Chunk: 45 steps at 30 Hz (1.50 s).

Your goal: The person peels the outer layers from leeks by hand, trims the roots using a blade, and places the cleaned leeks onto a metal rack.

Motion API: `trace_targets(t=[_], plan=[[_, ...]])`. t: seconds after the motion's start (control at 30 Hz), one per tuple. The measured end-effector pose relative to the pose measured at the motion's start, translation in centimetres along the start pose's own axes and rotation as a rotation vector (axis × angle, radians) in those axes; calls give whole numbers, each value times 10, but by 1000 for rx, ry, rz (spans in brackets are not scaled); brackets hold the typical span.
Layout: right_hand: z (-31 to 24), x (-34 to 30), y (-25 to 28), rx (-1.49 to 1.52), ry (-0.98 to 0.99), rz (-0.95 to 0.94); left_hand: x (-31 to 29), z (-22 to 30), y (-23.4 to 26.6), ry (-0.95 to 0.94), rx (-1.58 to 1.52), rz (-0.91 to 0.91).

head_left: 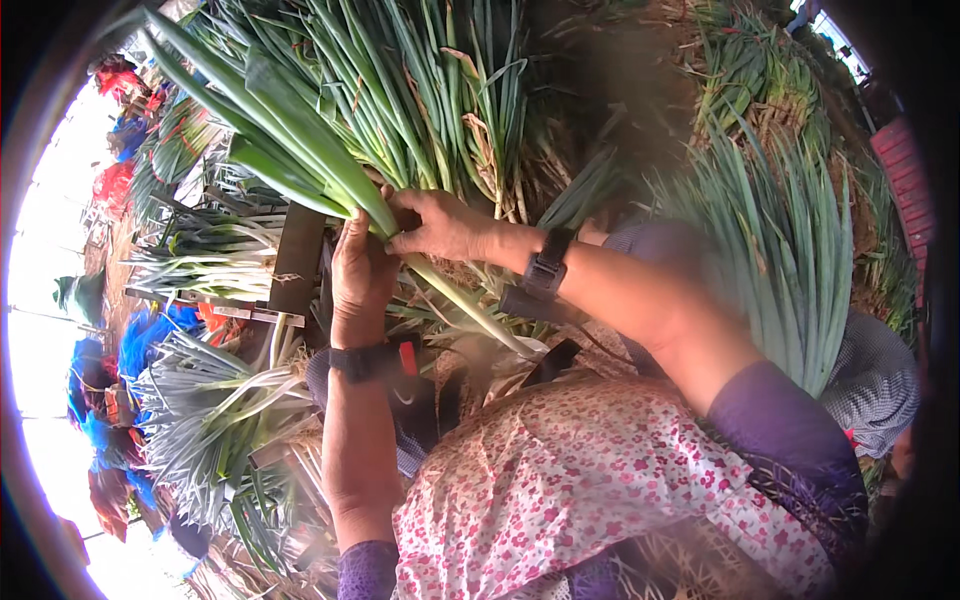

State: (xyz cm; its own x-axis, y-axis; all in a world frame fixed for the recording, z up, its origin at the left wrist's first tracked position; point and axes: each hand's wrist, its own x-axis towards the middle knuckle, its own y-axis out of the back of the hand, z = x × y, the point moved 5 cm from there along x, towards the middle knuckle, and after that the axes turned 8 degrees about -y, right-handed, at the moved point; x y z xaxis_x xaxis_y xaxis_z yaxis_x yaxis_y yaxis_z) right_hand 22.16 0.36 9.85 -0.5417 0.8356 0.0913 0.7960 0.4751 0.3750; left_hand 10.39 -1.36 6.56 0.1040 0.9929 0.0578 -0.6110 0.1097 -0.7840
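Green onion (320, 150) is held slantwise beyond the flowered apron (560, 470), white end nearest it. Stalk is clasped by the left hand (362, 265) and pinched by right hand (445, 225) fingertips — leaf-stripping judged in hand; steady hold, pull toward apron probably called for.

Strong white light floods the left side, where we see what may be a translucent wall (38, 355), thin dark lines crossing it, glare washing out its surface. Before it, we note blue bundles (158, 335) and red bundles (115, 187) on the ground. Brown, littered floor (625, 90) stretches away from us at the top, in shade; at right, a ribbed red panel (902, 180) stands below a bright white strip (843, 47).
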Motion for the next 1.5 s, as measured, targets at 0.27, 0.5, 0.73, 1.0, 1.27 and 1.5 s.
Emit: trace_targets(t=[0.27, 0.5, 0.73, 1.0, 1.27, 1.5], plan=[[2, -10, -17, -278, 9, 29, 9, -13, 24, -107, 128, 225], [21, -30, -9, 246, 15, 136, 11, 6, 29, -113, 180, 266], [84, -122, 19, 161, -378, -208, 7, 72, 110, -246, 153, 450], [177, -177, 38, -866, -501, -504, 3, 156, 87, -417, 335, 388], [11, -31, -33, 12, -261, -67, 11, 62, 7, -285, 95, 77], [12, -35, -35, 121, -232, 28, 5, 48, 8, -244, 39, 133]])
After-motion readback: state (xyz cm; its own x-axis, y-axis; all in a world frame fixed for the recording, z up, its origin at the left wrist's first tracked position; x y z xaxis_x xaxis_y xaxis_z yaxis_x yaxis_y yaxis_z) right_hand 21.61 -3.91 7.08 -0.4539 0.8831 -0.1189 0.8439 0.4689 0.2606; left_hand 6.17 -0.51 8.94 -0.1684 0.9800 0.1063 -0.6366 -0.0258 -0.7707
